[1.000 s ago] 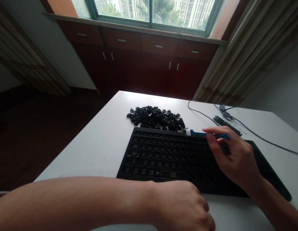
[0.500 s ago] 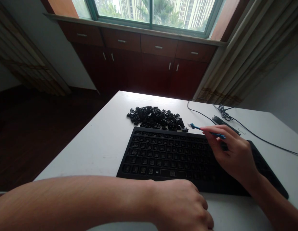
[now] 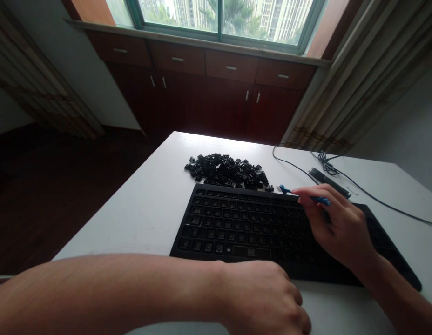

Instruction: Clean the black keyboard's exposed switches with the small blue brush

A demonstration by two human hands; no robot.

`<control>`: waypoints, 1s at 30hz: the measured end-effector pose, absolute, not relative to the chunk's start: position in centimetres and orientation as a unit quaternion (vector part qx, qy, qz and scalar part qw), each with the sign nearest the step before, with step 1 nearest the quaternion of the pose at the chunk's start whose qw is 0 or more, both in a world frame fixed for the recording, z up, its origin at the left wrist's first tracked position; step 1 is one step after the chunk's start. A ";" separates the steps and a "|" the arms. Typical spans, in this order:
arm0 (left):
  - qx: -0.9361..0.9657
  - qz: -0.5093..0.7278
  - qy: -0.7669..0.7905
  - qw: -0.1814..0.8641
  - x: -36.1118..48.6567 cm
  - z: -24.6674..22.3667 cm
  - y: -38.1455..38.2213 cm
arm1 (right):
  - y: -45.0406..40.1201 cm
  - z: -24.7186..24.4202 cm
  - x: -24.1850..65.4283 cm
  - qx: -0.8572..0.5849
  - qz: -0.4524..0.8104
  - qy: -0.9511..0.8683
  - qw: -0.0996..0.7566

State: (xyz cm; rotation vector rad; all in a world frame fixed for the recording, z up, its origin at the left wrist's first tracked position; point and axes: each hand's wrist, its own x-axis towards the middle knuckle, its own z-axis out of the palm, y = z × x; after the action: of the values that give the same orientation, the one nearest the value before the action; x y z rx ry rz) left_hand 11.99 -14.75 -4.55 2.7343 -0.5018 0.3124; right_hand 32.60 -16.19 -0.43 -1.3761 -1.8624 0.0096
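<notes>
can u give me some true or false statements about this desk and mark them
1. The right hand holds a thin blue tool. True.
2. The pile of black keycaps sits on top of the keyboard. False: it lies on the white table, just beyond the keyboard.
3. The left hand holds the blue tool. False: the tool is in the right hand, and the left hand is at the keyboard's near edge.
4. A dark cable lies on the table to the right of the pile. True.
5. The cabinets under the window are white. False: they are dark reddish brown.
</notes>
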 end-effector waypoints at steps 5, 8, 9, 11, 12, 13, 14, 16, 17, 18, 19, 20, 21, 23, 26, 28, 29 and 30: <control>0.961 0.113 -0.184 0.173 12.0 -4.5 -14.7 | -16.5 -0.1 32.7 -0.565 0.039 -0.693 0.445; 0.962 0.110 -0.185 0.171 12.1 -4.2 -14.7 | -16.4 -0.1 32.7 -0.572 0.168 -0.632 0.495; 0.962 0.108 -0.185 0.170 12.1 -4.1 -14.7 | -16.3 -0.1 32.8 -0.565 0.216 -0.615 0.505; 0.962 0.109 -0.184 0.168 12.1 -4.0 -14.7 | -16.0 -0.1 33.0 -0.549 0.288 -0.613 0.489; 0.962 0.110 -0.186 0.169 12.1 -4.1 -14.7 | -15.9 -0.1 33.3 -0.547 0.289 -0.633 0.466; 0.961 0.111 -0.186 0.170 12.1 -4.1 -14.7 | -15.8 0.0 33.5 -0.546 0.257 -0.665 0.439; 0.960 0.112 -0.189 0.175 12.1 -4.3 -14.7 | -15.7 0.1 33.8 -0.545 0.195 -0.704 0.412; 0.956 0.111 -0.188 0.194 12.2 -4.7 -14.6 | -15.7 0.5 34.2 -0.532 0.038 -0.760 0.371; 0.955 0.108 -0.182 0.205 12.3 -4.9 -14.5 | -15.8 0.7 34.4 -0.524 -0.022 -0.769 0.364; 0.955 0.105 -0.174 0.216 12.4 -5.0 -14.4 | -15.9 0.8 34.4 -0.523 -0.054 -0.768 0.366; 0.955 0.101 -0.166 0.226 12.5 -5.2 -14.4 | -16.0 1.0 34.4 -0.528 -0.063 -0.759 0.376; 0.955 0.096 -0.159 0.232 12.6 -5.3 -14.3 | -16.2 1.1 34.4 -0.538 -0.053 -0.746 0.389; 0.955 0.090 -0.153 0.236 12.7 -5.3 -14.2 | -16.3 1.2 34.3 -0.549 -0.031 -0.732 0.402; 0.955 0.083 -0.152 0.239 12.8 -5.2 -14.1 | -16.6 1.2 33.9 -0.570 0.034 -0.697 0.433; 0.957 0.079 -0.149 0.237 12.8 -5.2 -14.1 | -16.5 1.1 33.5 -0.577 0.184 -0.644 0.467; 0.958 0.078 -0.145 0.236 12.8 -5.2 -14.1 | -16.2 0.9 33.5 -0.563 0.280 -0.640 0.442; 0.958 0.078 -0.146 0.236 12.9 -5.3 -14.1 | -16.1 0.8 33.5 -0.557 0.298 -0.650 0.423; 0.957 0.079 -0.147 0.237 12.9 -5.4 -14.1 | -15.9 0.7 33.6 -0.558 0.282 -0.666 0.407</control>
State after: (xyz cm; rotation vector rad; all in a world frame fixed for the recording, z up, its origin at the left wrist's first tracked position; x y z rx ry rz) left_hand 12.89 -14.10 -5.40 2.6224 -0.4039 0.2164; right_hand 33.62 -15.94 0.72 -1.4067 -1.6795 0.7106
